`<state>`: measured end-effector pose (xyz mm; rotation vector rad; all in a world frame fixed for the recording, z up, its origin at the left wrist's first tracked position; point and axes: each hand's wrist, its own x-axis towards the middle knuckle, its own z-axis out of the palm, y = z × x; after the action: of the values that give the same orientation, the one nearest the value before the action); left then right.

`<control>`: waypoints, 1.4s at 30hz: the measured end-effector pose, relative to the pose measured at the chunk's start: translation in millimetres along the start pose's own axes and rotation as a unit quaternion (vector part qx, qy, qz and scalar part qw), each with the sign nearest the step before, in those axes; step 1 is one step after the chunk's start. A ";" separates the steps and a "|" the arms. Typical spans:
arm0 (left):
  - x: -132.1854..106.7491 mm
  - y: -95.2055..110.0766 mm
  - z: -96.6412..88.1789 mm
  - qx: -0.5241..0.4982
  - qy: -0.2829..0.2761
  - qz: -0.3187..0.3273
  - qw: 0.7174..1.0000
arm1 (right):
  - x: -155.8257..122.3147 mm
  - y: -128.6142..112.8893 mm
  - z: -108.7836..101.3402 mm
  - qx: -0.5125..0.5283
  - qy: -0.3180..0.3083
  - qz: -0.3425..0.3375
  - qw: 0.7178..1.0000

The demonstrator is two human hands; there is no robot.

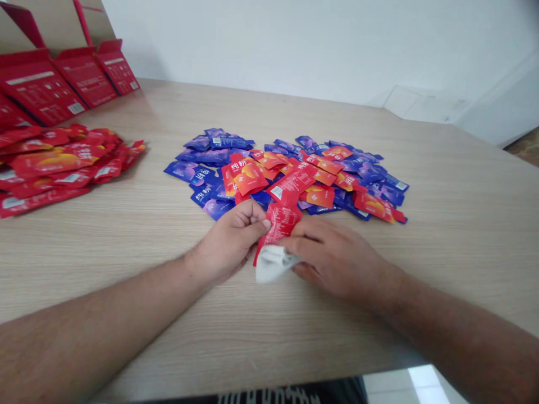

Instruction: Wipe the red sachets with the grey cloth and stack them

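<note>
A red sachet (281, 220) with white print on its back is between my hands, just in front of the pile. My left hand (238, 238) pinches its left edge between thumb and fingers. At its lower right, my right hand (337, 255) grips a folded white cloth or tissue (273, 264), pressed against the sachet's lower end. Just beyond lies a heap of blue-purple sachets (202, 175) with red-orange sachets (248, 178) scattered over it. One red sachet (292, 182), back side up, lies right behind the held one.
At the left is a stacked pile of red sachets (63, 160). Behind it stand red cardboard boxes (46, 87) with raised flaps. The wooden table (168, 336) meets a white wall (295, 50) at the back. A pale flat panel (425, 105) is at the back right.
</note>
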<state>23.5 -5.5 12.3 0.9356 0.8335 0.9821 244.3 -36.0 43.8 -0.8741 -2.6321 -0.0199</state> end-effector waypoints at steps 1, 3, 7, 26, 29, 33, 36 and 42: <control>0.4 -0.2 0.1 -0.002 0.003 0.001 1.000 | -0.4 3.3 -0.6 -0.008 0.022 0.027 0.999; 0.7 -0.4 0.2 -0.005 0.008 0.002 1.000 | -0.4 6.9 -0.7 -0.013 0.044 0.058 0.997; -1.0 1.0 0.2 0.000 0.003 -0.002 1.000 | 0.6 -1.7 1.7 0.025 -0.026 -0.024 0.999; -0.2 -1.4 -1.4 0.015 -0.004 0.010 1.000 | -1.1 11.7 -1.6 -0.007 0.043 0.084 0.995; -0.5 -0.9 -1.2 0.019 -0.004 0.014 1.000 | -0.4 7.2 0.2 0.029 -0.010 0.023 0.999; -1.0 0.7 -0.8 0.027 -0.014 0.026 0.999 | -0.7 1.1 0.8 0.028 -0.046 -0.012 0.998; -0.4 0.4 -0.5 0.017 -0.008 0.017 1.000 | -1.1 8.2 -1.8 -0.011 0.019 0.063 0.998; -1.8 -1.0 -0.3 0.018 -0.006 0.023 1.000 | -1.0 6.2 0.1 0.025 -0.025 -0.003 0.999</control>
<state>23.0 -7.4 11.5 0.9948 0.8238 1.0031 248.6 -31.5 42.7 -0.8605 -2.6698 0.0683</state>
